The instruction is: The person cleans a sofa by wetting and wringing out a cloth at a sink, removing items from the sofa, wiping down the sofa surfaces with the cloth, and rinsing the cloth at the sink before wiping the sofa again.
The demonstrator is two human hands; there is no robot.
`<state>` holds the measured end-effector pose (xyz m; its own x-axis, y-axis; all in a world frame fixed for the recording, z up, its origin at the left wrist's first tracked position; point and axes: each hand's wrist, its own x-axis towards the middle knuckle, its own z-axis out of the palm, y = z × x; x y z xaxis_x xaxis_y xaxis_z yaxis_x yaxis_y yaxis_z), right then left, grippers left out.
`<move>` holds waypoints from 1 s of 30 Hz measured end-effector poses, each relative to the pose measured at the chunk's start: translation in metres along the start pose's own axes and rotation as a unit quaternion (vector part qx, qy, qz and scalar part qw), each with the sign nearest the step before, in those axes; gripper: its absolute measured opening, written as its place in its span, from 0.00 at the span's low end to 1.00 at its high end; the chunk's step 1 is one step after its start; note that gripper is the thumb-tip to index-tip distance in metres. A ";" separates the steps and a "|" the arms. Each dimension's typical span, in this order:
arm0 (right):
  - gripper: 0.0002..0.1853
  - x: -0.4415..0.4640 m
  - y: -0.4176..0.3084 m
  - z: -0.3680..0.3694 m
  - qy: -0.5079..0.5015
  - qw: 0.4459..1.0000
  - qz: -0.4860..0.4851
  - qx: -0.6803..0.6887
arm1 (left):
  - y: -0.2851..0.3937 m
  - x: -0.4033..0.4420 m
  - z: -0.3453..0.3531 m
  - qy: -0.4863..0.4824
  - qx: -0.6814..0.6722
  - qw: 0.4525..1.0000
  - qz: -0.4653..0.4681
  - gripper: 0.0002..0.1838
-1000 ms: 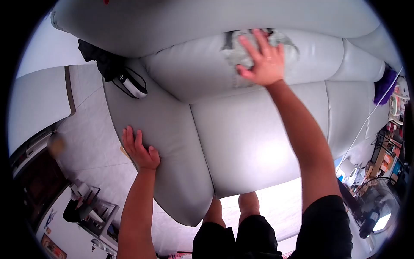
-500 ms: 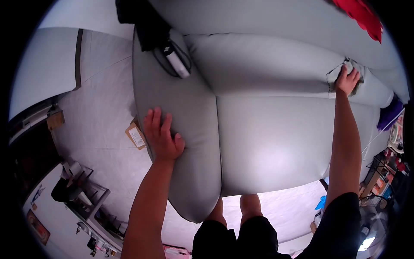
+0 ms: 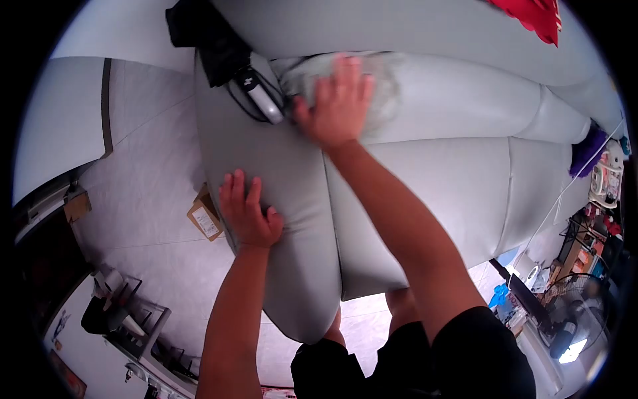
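Observation:
A grey sofa [image 3: 425,193] fills the middle of the view. My right hand [image 3: 339,103] presses a greyish cloth [image 3: 382,93], blurred by motion, flat against the sofa's backrest cushion, near its left end; the fingers are spread over the cloth. My left hand [image 3: 249,213] rests with fingers apart on the left part of the sofa, near its outer edge, holding nothing. Just left of my right hand, a black bag [image 3: 212,46] and a silver and black device with a looped cord [image 3: 262,100] lie on the sofa.
A cardboard box [image 3: 205,216] is on the floor left of the sofa. A red cloth [image 3: 535,16] hangs at the upper right, and a purple furry item [image 3: 587,151] sits at the sofa's right end. A fan [image 3: 575,312] stands at the lower right. White furniture is at left.
My right hand first went right along the backrest with the cloth, then swept back left to the end near the black bag. My left hand stays on the sofa. The view has shifted.

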<state>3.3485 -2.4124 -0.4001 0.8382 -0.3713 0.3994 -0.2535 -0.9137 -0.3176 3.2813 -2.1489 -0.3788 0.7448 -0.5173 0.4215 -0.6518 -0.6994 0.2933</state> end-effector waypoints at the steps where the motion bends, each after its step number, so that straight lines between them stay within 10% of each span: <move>1: 0.32 0.000 -0.009 0.002 -0.032 0.999 -0.023 -0.008 | 0.002 0.002 -0.002 -0.013 0.013 1.000 0.007 0.30; 7: 0.35 0.006 0.059 -0.035 -0.106 0.972 -0.207 0.020 | 0.006 0.002 -0.006 -0.037 0.048 0.998 0.030 0.31; 16: 0.45 0.061 0.408 -0.159 -0.062 0.954 -0.293 -0.026 | 0.015 0.008 -0.003 -0.045 0.059 0.997 0.032 0.33; 21: 0.45 0.026 0.537 -0.172 0.074 0.986 -0.074 -0.129 | 0.008 0.004 -0.003 -0.047 0.049 0.997 0.026 0.33; 25: 0.43 -0.006 0.512 -0.124 0.216 0.949 0.227 -0.017 | 0.007 0.004 -0.005 -0.060 0.043 0.997 0.032 0.34; 30: 0.43 -0.031 0.333 -0.065 0.222 0.945 0.241 0.005 | 0.004 0.004 -0.005 -0.057 0.043 0.997 0.034 0.33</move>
<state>3.2067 -2.7161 -0.4619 0.3396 -0.7790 0.5271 -0.5485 -0.6193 -0.5618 3.2813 -2.1512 -0.3712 0.7141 -0.6140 0.3363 -0.6902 -0.6979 0.1912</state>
